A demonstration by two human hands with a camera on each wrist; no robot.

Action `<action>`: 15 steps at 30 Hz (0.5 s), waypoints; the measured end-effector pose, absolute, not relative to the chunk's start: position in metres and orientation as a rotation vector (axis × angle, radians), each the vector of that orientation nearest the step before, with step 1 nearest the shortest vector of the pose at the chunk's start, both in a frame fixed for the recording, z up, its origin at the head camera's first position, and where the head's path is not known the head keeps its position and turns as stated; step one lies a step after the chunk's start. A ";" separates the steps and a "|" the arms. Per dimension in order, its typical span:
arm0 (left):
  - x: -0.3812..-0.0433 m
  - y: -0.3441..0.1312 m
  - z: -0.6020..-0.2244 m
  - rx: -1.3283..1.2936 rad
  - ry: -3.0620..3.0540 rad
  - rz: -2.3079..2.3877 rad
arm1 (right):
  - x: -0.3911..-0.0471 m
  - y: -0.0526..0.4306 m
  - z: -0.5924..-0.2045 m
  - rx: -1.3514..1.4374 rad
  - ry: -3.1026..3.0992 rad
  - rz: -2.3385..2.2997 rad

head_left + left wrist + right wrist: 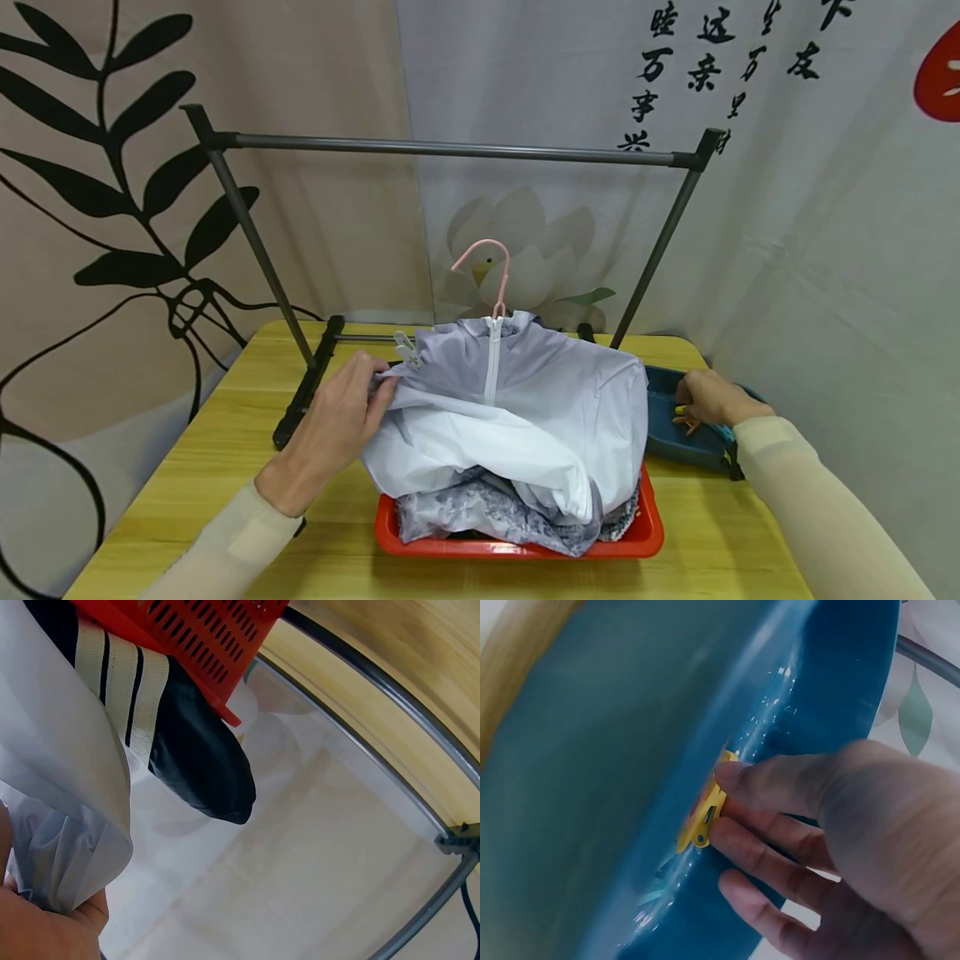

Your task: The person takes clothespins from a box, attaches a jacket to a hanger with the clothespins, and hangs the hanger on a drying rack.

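Observation:
A pale grey-and-white zip jacket (570, 392) sits on a pink hanger (504, 271), its lower part bunched over the red basket. My left hand (330, 429) grips the jacket's shoulder at the left, thumb in front; the left wrist view shows the fabric (60, 847) gathered in that hand. A whitish clothespin (407, 350) is at that same shoulder. Over at the right, my right hand (716, 398) reaches into a blue tray (675, 446). Its thumb and fingers pinch a yellow clothespin (714, 802) near the tray's wall.
The red basket (517, 550) holds more clothes, including a grey patterned garment (480, 508). Dark fabric with white stripes (202, 765) hangs beside the basket in the left wrist view. A grey metal rack (450, 148) stands behind on the wooden table (225, 467), against a curtain.

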State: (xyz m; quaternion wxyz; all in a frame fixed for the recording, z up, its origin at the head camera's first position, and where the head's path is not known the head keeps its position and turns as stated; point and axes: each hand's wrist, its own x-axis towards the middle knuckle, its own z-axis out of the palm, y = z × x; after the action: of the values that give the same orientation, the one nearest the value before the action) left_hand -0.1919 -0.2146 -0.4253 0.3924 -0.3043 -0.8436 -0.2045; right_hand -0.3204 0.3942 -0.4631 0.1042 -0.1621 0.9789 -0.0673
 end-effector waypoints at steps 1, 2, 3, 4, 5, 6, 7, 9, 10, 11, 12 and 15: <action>-0.192 -0.215 -0.425 -0.772 -2.142 -0.519 | -0.320 0.394 -0.463 -0.458 2.887 -0.185; -0.192 -0.215 -0.425 -0.772 -2.142 -0.518 | -0.320 0.394 -0.462 -0.441 2.888 -0.174; -0.192 -0.214 -0.425 -0.772 -2.141 -0.518 | -0.319 0.393 -0.462 -0.426 2.890 -0.164; -0.192 -0.214 -0.425 -0.771 -2.141 -0.516 | -0.319 0.393 -0.461 -0.412 2.894 -0.159; -0.192 -0.214 -0.425 -0.771 -2.140 -0.515 | -0.318 0.393 -0.461 -0.405 2.896 -0.156; -0.192 -0.214 -0.425 -0.771 -2.140 -0.513 | -0.318 0.393 -0.461 -0.399 2.898 -0.154; -0.193 -0.214 -0.425 -0.770 -2.140 -0.510 | -0.318 0.393 -0.461 -0.397 2.900 -0.153; -0.193 -0.214 -0.425 -0.770 -2.142 -0.507 | -0.316 0.393 -0.461 -0.384 2.901 -0.152; -0.193 -0.214 -0.425 -0.771 -2.142 -0.506 | -0.316 0.392 -0.461 -0.377 2.901 -0.154; -0.193 -0.214 -0.425 -0.771 -2.143 -0.505 | -0.315 0.392 -0.461 -0.371 2.900 -0.155; -0.192 -0.214 -0.425 -0.771 -2.144 -0.505 | -0.314 0.392 -0.462 -0.364 2.898 -0.158; -0.192 -0.214 -0.425 -0.772 -2.147 -0.506 | -0.313 0.391 -0.462 -0.347 2.890 -0.165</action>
State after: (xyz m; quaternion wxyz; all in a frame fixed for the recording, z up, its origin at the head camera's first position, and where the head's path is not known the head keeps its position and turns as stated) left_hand -0.1921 -0.2145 -0.4250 0.3914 -0.3039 -0.8454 -0.1993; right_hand -0.3125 0.3906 -0.4622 0.1128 -0.1183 0.9849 -0.0563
